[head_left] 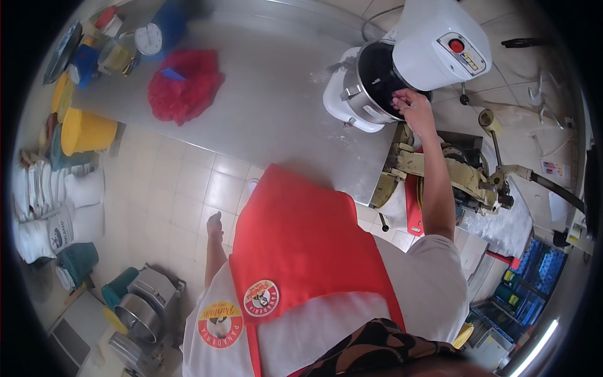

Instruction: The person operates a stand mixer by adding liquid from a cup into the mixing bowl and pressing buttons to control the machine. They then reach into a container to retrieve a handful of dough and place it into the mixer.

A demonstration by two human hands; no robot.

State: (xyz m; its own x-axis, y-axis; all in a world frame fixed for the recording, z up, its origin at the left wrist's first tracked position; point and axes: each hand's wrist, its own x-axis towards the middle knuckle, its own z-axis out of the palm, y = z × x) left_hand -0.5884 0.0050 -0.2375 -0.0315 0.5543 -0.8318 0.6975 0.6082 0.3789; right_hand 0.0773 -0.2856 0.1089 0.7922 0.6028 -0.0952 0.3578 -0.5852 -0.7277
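My right hand [409, 104] is at the near rim of the steel mixing bowl [370, 104], its fingers bunched over the dark interior. Whether a small thing is between the fingertips I cannot tell. The bowl sits in a white stand mixer [426, 52] with a red button, on the steel worktable [278, 89]; the mixer head covers part of it. Down at my side, away from the table, hangs my left hand [215, 227], with nothing visible in it. A bright red, crumpled mass [186, 96], dough or cloth, lies farther left, a blue scraper [173, 74] on top.
A dial scale [148, 39] and several tubs stand at the table's far left. Beside its left end is a yellow bucket [87, 131]. A cream-coloured machine [438, 167] with levers adjoins the right end. Behind me at left stands another mixer [141, 315].
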